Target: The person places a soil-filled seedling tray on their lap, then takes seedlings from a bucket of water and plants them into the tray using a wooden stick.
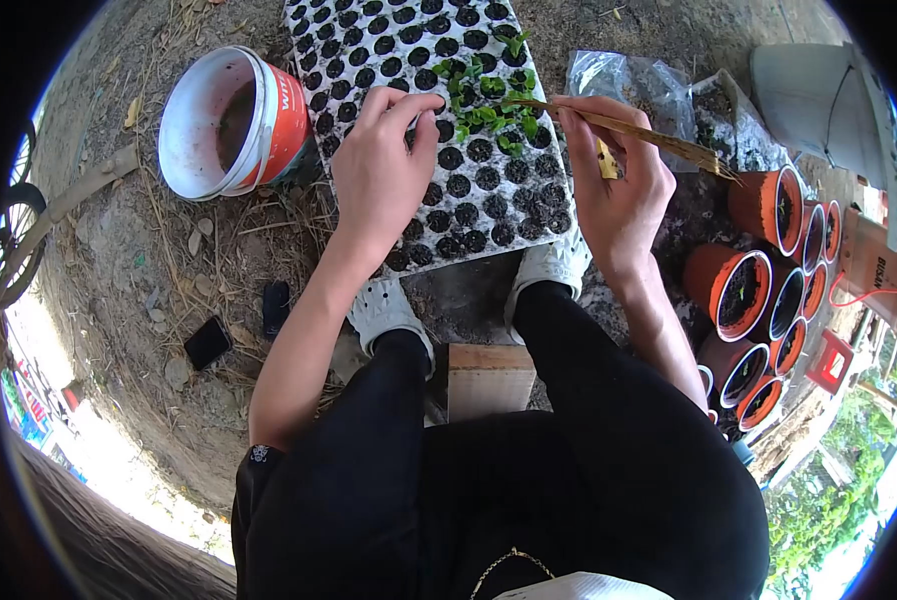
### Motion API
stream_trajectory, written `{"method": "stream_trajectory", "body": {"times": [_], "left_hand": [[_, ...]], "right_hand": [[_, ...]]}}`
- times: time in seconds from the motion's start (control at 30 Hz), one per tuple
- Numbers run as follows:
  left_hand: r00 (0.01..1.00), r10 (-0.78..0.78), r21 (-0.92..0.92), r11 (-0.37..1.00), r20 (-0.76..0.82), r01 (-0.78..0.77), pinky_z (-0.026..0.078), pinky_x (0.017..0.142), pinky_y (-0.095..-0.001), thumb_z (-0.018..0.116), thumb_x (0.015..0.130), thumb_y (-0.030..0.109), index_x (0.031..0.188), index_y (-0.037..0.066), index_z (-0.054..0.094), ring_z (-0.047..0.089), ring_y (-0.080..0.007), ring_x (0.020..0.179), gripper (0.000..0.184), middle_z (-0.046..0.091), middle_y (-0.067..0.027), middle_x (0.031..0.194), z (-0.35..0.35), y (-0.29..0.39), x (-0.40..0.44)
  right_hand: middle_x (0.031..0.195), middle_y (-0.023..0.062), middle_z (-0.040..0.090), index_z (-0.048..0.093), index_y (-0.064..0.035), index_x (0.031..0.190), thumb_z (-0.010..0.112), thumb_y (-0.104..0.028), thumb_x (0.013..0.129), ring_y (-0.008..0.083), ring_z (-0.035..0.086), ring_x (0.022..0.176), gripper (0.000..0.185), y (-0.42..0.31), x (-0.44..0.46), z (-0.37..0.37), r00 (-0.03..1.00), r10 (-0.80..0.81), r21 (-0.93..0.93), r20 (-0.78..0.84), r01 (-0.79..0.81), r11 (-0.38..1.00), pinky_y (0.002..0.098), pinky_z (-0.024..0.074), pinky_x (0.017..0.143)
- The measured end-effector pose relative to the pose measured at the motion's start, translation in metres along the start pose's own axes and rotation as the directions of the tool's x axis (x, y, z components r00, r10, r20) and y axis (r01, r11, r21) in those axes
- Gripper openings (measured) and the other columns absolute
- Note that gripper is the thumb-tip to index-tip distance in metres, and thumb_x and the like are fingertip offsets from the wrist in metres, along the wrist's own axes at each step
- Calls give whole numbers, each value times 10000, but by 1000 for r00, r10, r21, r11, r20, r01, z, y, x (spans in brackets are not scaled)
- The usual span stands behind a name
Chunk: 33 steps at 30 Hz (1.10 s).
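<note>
A white seedling tray [369, 45] full of round soil-filled cells lies in front of me. Small green seedlings [489, 100] are clustered on its right side. My left hand [384, 165] hovers over the middle of the tray, just left of the seedlings. Its thumb and forefinger are drawn together in a pinch; anything between them is too small to tell. In my right hand [624, 175], at the tray's right edge, is a thin wooden stick [659, 137]. The stick's narrow tip points left to the seedlings, and its frayed wide end sticks out to the right.
A white and red bucket [269, 130] lies left of the tray. Several brown pots [739, 290] with soil stand at the right, below a large grey container [799, 100]. Clear plastic [629, 85] lies beyond my right hand. A phone [208, 343] rests on the ground.
</note>
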<state>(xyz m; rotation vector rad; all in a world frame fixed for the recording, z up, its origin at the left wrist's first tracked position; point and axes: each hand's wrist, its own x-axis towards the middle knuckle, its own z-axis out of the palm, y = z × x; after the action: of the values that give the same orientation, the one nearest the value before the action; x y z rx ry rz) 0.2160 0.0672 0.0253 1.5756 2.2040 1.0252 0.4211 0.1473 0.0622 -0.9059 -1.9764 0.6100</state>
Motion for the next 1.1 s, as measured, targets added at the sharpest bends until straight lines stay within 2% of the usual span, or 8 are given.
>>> {"method": "stream_trajectory", "body": {"times": [0.03, 0.13, 0.23, 0.37, 0.5, 0.67, 0.73, 1.1], "left_hand": [[1000, -3, 1, 1000, -4, 3, 554, 634, -365, 712, 925, 119, 1065, 132, 770, 701, -222, 698, 152, 668, -33, 1005, 0, -1, -1], [991, 128, 3, 992, 48, -128, 566, 637, -365, 702, 917, 78, 1088, 155, 787, 695, -219, 713, 206, 615, -26, 1011, 1, -5, -3], [981, 160, 35, 986, 108, -165, 575, 642, -371, 700, 914, 74, 1101, 169, 791, 694, -226, 723, 229, 602, -36, 1042, 7, -7, -5], [979, 166, 34, 985, 121, -172, 554, 640, -365, 661, 963, 114, 1153, 193, 778, 668, -202, 691, 237, 597, -23, 1090, 14, -8, -7], [978, 177, 41, 982, 112, -182, 558, 660, -377, 661, 963, 129, 1147, 195, 789, 673, -216, 706, 233, 595, -31, 1097, 16, -10, -5], [978, 177, 69, 980, 114, -185, 564, 664, -384, 659, 961, 140, 1136, 200, 791, 687, -237, 722, 227, 594, -40, 1112, 17, -11, -3], [970, 212, 104, 969, 118, -224, 587, 651, -374, 669, 931, 115, 1080, 168, 807, 712, -237, 793, 210, 593, -62, 1080, 18, -11, -3], [959, 252, 155, 950, 132, -271, 586, 672, -383, 688, 909, 126, 1103, 182, 790, 707, -246, 811, 227, 581, -54, 1107, 20, -12, -4]], "right_hand": [[1012, 103, 766, 710, -42, 1109, 741, -57, 953, 194, 773, 902, 160, 0, 0, 1, 1000, -5, -23, 19, 5, 1000, 295, 588, 769], [991, 92, 761, 705, -34, 1089, 745, -46, 944, 195, 768, 875, 150, -3, 1, 2, 999, -27, -36, 20, 28, 999, 293, 581, 759], [976, 79, 754, 700, -28, 1066, 747, -42, 938, 184, 759, 854, 136, -8, 1, 0, 999, -34, -65, 9, 35, 997, 291, 581, 768], [968, 81, 752, 705, -31, 1056, 746, -40, 939, 181, 756, 860, 125, -10, 2, -1, 1000, -24, -32, -10, 23, 999, 297, 581, 777], [969, 81, 753, 710, -36, 1061, 745, -44, 942, 182, 754, 862, 125, -12, 3, -1, 999, -26, -65, -18, 25, 998, 298, 579, 782], [984, 89, 753, 705, -37, 1081, 745, -41, 939, 203, 761, 847, 147, -10, 4, 3, 997, -74, -87, 10, 74, 993, 300, 577, 761], [992, 90, 753, 704, -37, 1084, 741, -37, 939, 210, 762, 843, 150, -11, 4, 5, 996, -86, -99, 25, 88, 991, 303, 576, 753], [998, 92, 754, 709, -34, 1070, 735, -22, 933, 229, 757, 838, 140, -14, 6, 4, 988, -141, -82, 57, 146, 986, 319, 572, 733]]}}
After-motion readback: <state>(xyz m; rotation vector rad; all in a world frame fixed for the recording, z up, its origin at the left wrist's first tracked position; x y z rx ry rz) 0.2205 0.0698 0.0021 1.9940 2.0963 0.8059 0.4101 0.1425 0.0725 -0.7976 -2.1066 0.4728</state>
